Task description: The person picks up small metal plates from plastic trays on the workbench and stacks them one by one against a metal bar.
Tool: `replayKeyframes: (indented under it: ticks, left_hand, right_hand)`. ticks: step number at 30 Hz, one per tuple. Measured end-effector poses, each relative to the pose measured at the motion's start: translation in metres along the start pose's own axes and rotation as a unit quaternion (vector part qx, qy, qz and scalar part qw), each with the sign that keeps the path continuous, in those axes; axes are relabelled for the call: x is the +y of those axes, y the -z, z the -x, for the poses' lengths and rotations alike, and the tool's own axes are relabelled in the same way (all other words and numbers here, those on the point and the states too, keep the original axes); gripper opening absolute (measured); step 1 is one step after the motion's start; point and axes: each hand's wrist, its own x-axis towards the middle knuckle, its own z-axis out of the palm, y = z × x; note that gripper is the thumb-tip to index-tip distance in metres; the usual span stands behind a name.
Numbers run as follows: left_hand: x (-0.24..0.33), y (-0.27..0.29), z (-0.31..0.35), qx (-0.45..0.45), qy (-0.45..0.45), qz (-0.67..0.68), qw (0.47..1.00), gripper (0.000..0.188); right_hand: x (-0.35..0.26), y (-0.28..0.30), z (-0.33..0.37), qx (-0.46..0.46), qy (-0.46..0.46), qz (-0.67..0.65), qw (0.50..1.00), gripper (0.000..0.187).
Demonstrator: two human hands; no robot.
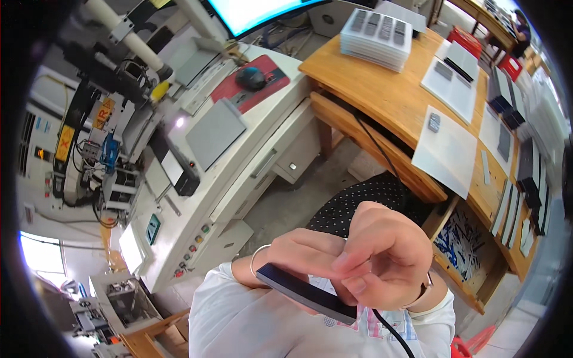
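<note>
Close to my chest, my left hand [305, 255] is closed around a long, thin dark slab [304, 295] with a black top and a grey side. The slab is tilted, its far end reaching under my other hand. My right hand [391, 253] is curled over the slab's right part, thumb and forefinger pressed together in a pinch beside my left fingers. Whatever sits in that pinch, if anything, is too small or hidden to make out. My fingers partly cover the slab.
Left stands a white machine bench [200, 206] with a mouse [250, 78] and a grey plate [216, 132]. Right is a wooden table [325, 62] bearing stacked trays [373, 51], white sheets [444, 152] and dark strips [528, 164]. Its open drawer [486, 283] holds many small pieces. A person [521, 33] sits far off.
</note>
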Motion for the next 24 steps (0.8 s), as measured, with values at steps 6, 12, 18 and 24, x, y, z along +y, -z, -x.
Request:
replayKeyframes:
  ticks: [6, 12, 18, 24]
  left_hand:
    - [0.010, -0.003, 0.014, -0.012, -0.033, -0.031, 0.999, 0.043]
    - [0.029, -0.008, -0.001, 0.009, -0.174, -0.135, 0.975, 0.044]
    - [0.027, -0.012, 0.004, 0.006, -0.184, -0.099, 0.978, 0.044]
    - [0.028, -0.009, 0.016, 0.006, -0.123, -0.057, 0.991, 0.046]
  right_hand:
    - [-0.005, -0.019, -0.009, -0.034, 0.015, 0.009, 0.999, 0.024]
    - [-0.010, -0.030, -0.013, -0.049, 0.025, 0.029, 0.998, 0.027]
    - [-0.015, -0.037, -0.011, -0.045, 0.018, 0.032, 0.998, 0.027]
    - [-0.009, -0.042, -0.011, -0.023, 0.033, 0.035, 0.999, 0.029]
